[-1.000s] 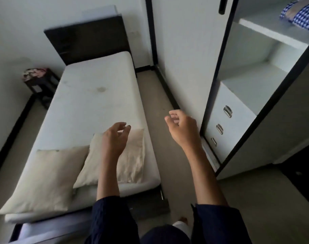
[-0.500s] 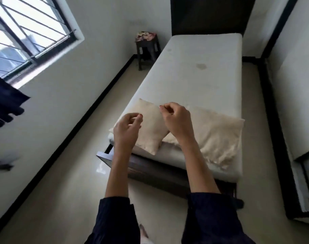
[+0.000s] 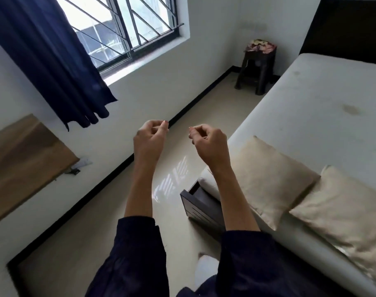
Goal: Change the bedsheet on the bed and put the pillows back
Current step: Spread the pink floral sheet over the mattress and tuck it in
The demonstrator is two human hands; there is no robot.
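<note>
two pillows (image 3: 268, 181) lie on the bare mattress (image 3: 311, 99), just right of my fingers (image 3: 201, 133). left hand (image 3: 150, 138) and right hand (image 3: 210, 144) are curled in, holding nothing. i judge it best to lift both pillows off before covering it.

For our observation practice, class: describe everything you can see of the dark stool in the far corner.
The stool is dark brown, apparently moulded plastic, with splayed legs and a square top. It stands upright on the pale floor in the corner, beside the head end of the mattress. A crumpled floral cloth covers its seat.
</note>
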